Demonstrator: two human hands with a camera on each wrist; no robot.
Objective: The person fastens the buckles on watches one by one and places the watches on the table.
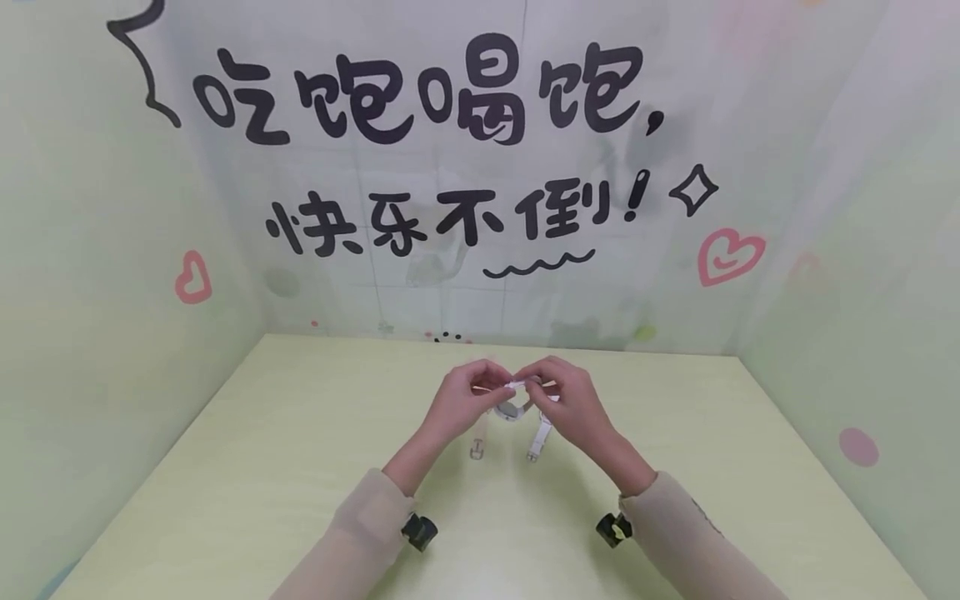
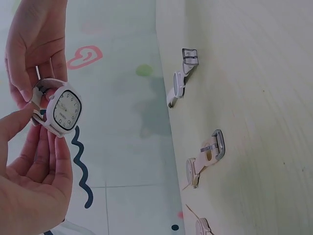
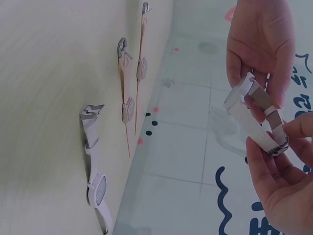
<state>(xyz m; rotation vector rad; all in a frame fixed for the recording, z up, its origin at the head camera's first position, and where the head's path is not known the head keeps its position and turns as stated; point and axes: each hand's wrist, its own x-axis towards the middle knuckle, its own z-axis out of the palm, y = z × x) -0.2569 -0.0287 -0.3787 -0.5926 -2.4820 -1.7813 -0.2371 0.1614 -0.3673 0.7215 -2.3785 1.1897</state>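
Note:
A white watch (image 1: 510,410) with a squarish white dial (image 2: 66,109) is held up between both hands, its strap bent round into a loop. My left hand (image 1: 463,402) pinches one side of the strap with thumb and fingertips. Thumb and fingers of my right hand (image 1: 572,403) grip the other side, at the metal buckle (image 3: 279,149). In the right wrist view the white strap (image 3: 257,126) hangs between the fingertips, the dial turned away. Whether the buckle is fastened, I cannot tell.
Below the hands, a white watch (image 1: 540,435) and a pale pink watch (image 1: 478,437) lie on the pale table (image 1: 300,500). Another pink watch (image 3: 142,69) lies beyond the first pink one (image 3: 128,108). A wall sheet with dark writing (image 1: 450,167) stands behind the table.

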